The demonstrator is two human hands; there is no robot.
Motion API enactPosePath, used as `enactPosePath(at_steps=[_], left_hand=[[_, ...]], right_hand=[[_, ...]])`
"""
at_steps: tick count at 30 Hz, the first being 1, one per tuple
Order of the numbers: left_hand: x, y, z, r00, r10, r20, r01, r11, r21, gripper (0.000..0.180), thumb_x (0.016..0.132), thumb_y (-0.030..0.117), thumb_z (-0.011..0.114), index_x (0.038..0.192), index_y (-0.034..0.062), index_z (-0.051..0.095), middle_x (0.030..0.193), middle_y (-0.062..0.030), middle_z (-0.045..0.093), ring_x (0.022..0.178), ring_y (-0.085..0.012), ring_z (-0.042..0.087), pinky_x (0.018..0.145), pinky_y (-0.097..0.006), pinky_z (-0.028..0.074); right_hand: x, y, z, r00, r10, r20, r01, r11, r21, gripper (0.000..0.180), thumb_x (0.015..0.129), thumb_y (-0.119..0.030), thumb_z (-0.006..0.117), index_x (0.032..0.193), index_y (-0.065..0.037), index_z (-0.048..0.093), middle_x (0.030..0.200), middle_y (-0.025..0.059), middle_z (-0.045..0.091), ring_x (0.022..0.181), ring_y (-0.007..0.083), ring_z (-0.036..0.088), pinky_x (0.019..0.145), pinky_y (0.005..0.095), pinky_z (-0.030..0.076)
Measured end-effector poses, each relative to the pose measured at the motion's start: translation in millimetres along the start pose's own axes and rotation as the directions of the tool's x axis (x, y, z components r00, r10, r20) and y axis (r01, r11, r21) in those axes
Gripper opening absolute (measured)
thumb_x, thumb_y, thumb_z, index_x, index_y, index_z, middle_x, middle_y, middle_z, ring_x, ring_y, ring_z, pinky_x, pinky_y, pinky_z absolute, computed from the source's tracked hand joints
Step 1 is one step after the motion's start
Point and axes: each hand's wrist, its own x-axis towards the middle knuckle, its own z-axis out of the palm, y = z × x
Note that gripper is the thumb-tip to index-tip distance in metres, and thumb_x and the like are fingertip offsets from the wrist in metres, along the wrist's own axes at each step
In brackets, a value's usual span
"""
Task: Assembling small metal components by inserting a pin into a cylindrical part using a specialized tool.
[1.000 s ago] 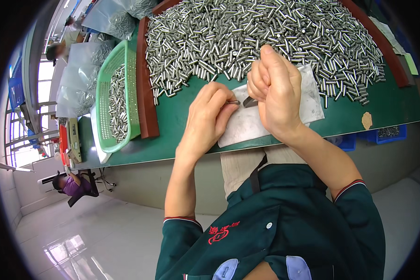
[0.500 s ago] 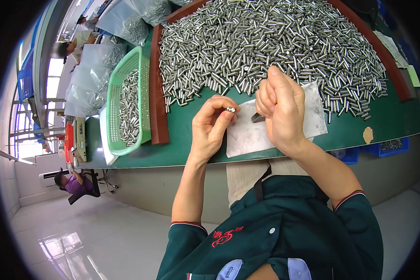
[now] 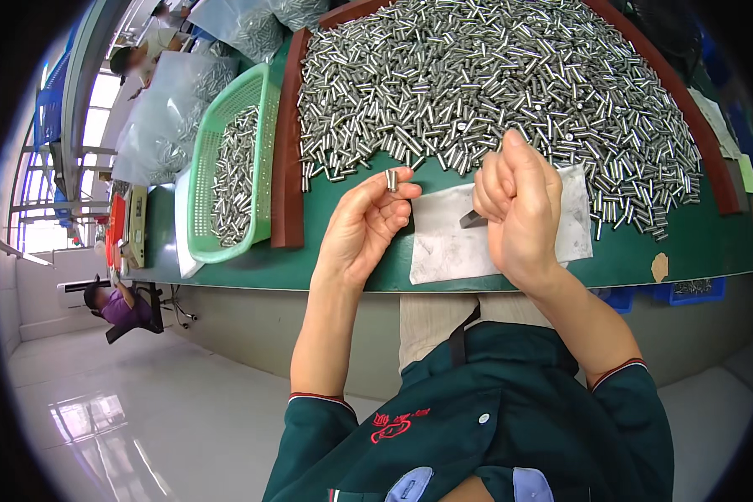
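Note:
Between the thumb and index finger of my left hand [image 3: 353, 238] are small shiny metal pins [image 3: 391, 180], held upright side by side; I cannot tell exactly how many. The other fingers of that hand curl loosely below them. My right hand [image 3: 527, 213] is closed in a fist, thumb on top, around a dark flat metal tool [image 3: 472, 219]. Only the tool's blunt end sticks out toward the left hand; the rest is hidden in the fist. Under the right hand lies a smudged white cloth [image 3: 448, 251]. Just beyond both hands spreads a large heap of loose metal pins [image 3: 494, 92].
Red-brown wooden strips [image 3: 289, 151] border the heap on the green table [image 3: 335, 280]. Left of it stands a green plastic basket [image 3: 266, 159] with pins inside. Clear bags [image 3: 155, 117] of pins, a scale [image 3: 135, 226] and a seated person [image 3: 119, 305] are farther left. Blue bins [image 3: 701, 293] sit below the right edge.
My left hand has shifted slightly left and turned palm-up, tipping the pins from end-on to upright. My right hand has moved slightly right, still gripping the dark tool.

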Motion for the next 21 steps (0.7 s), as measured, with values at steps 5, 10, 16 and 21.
enactPosePath(at_steps=[5, 10, 16, 21], left_hand=[[0.2, 1.4, 1.1, 1.0, -0.004, -0.021, 0.004, 1.0, 0.006, 0.028, 0.085, 0.014, 0.046, 0.102, -0.0078, 0.049, 0.082, -0.0147, 0.061, 0.066, -0.0141, 0.059, 0.059, -0.022, 0.05], [1.5, 1.5, -1.8, 1.0, -0.019, -0.009, 0.018, 0.998, -0.057, 0.028, 0.085, 0.012, 0.044, 0.103, -0.0085, 0.049, 0.085, -0.0165, 0.061, 0.07, -0.0171, 0.06, 0.064, -0.024, 0.051], [1.7, 3.1, -4.2, 0.998, -0.034, 0.049, 0.04, 0.99, -0.132, 0.031, 0.085, 0.011, 0.041, 0.107, -0.0101, 0.045, 0.09, -0.0203, 0.059, 0.076, -0.0214, 0.061, 0.069, -0.026, 0.051], [3.2, 6.2, -4.6, 0.996, -0.034, 0.08, 0.047, 0.983, -0.176, 0.024, 0.084, 0.013, 0.041, 0.097, -0.0065, 0.047, 0.097, -0.0233, 0.056, 0.08, -0.0245, 0.06, 0.073, -0.031, 0.051]], right_hand=[[0.8, 2.1, 0.0, 1.0, 0.01, 0.007, -0.01, 1.0, 0.015, 0.036, 0.089, -0.02, 0.042, 0.056, -0.01, 0.032, 0.047, -0.0037, 0.03, 0.042, 0.0041, 0.023, 0.039, 0.0213, 0.018], [1.2, 2.1, -0.1, 1.0, 0.02, 0.01, -0.02, 1.0, 0.018, 0.036, 0.089, -0.02, 0.042, 0.055, -0.01, 0.032, 0.047, -0.0037, 0.03, 0.041, 0.004, 0.022, 0.038, 0.0214, 0.017], [1.4, 2.5, -0.2, 1.0, 0.026, 0.002, -0.026, 0.999, 0.019, 0.037, 0.089, -0.021, 0.042, 0.055, -0.01, 0.032, 0.047, -0.0038, 0.03, 0.041, 0.0039, 0.022, 0.038, 0.0214, 0.017], [1.6, 2.7, -0.3, 1.0, 0.03, 0.001, -0.03, 0.999, 0.019, 0.037, 0.089, -0.021, 0.042, 0.054, -0.01, 0.031, 0.046, -0.0036, 0.029, 0.041, 0.0041, 0.022, 0.038, 0.0213, 0.017]])
